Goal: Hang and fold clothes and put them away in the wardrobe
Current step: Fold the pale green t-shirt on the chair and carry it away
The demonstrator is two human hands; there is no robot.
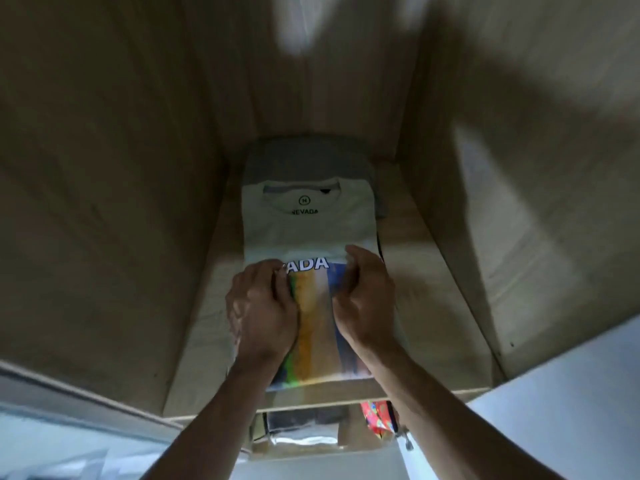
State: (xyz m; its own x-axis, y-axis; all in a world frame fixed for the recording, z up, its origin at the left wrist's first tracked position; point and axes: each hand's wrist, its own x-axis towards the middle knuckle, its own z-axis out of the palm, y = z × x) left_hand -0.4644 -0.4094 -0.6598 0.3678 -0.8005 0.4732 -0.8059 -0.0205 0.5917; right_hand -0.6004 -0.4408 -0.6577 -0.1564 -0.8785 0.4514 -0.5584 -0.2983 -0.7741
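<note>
A folded pale T-shirt [308,230] with a NEVADA collar label and a green, orange and blue striped print lies on the wooden wardrobe shelf [433,306]. It rests on a folded grey garment [304,161] that sticks out behind it. My left hand [263,313] presses flat on the shirt's left front part, fingers together. My right hand [367,299] lies on the right front part, fingertips curled onto the fabric near the printed letters. Neither hand lifts the shirt off the pile.
Wooden side walls [104,220] and a back panel close in the narrow compartment. Below the shelf's front edge, a lower shelf holds dark and white folded clothes [301,434] and a red patterned item [377,420]. A pale blurred garment [298,26] hangs overhead.
</note>
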